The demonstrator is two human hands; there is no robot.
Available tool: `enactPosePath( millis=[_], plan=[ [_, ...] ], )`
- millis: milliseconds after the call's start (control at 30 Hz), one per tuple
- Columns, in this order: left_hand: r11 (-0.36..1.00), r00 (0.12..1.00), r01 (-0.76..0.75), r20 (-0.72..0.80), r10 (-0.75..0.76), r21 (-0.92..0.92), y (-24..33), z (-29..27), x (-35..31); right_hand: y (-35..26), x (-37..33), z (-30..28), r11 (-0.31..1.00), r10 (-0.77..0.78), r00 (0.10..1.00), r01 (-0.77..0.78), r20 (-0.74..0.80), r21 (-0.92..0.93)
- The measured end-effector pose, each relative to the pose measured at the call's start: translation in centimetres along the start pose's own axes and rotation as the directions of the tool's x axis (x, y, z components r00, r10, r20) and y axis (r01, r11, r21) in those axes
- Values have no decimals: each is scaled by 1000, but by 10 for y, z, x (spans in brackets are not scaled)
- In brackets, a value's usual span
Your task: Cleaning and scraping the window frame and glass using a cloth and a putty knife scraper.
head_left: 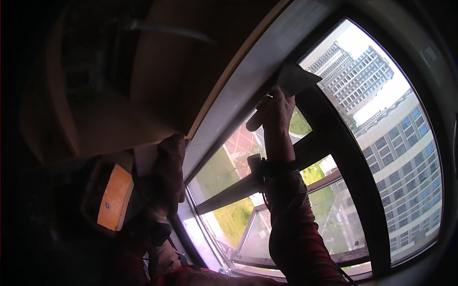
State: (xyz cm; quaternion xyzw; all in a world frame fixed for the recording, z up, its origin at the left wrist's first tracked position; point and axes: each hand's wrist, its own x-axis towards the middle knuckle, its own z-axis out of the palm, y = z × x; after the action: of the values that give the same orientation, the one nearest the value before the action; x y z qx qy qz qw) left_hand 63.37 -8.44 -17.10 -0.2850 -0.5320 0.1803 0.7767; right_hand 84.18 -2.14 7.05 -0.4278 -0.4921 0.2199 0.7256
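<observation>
My right hand [277, 113] is raised in front of the window, closed round the handle of a putty knife [299, 80]. The knife's wide, dark blade points up and lies over the dark window frame [334, 119], near the upper corner of a pane. From this view I cannot tell if the blade touches the frame. Lower and to the left, in dim light, my left hand [169, 150] is curled at the front corner of a wooden cabinet [210, 112]. Its fingers are partly lost in shadow.
A pale sill strip [229, 90] runs between cabinet and window. Buildings [405, 148] and lawn show through the glass. An orange panel [115, 198] stands at lower left. A dark band with a small device [256, 164] is on my right wrist.
</observation>
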Motion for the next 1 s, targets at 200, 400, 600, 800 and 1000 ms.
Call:
enactPosePath(
  millis=[200, 400, 600, 800, 1000],
  plan=[
    [991, 998, 59, 13, -60, 117, 6, 12, -16, 9, -6, 8, 999, 8, 999, -6, -46, 53],
    [990, 998, 52, 29, -57, 127, 18, 7, -27, 4, -30, 11, 999, 49, 988, -52, -145, -15],
    [993, 997, 60, 46, -65, 101, 24, 7, -24, -4, -6, 17, 991, -59, 998, 60, -14, 117],
    [999, 998, 37, 59, -39, 37, 30, 7, -34, 1, -16, 12, 994, 105, 987, -100, -118, 51],
    [989, 997, -25, 63, 34, -145, 24, -8, -64, 14, -17, 14, 986, -68, 982, 94, -176, 140]
  ],
)
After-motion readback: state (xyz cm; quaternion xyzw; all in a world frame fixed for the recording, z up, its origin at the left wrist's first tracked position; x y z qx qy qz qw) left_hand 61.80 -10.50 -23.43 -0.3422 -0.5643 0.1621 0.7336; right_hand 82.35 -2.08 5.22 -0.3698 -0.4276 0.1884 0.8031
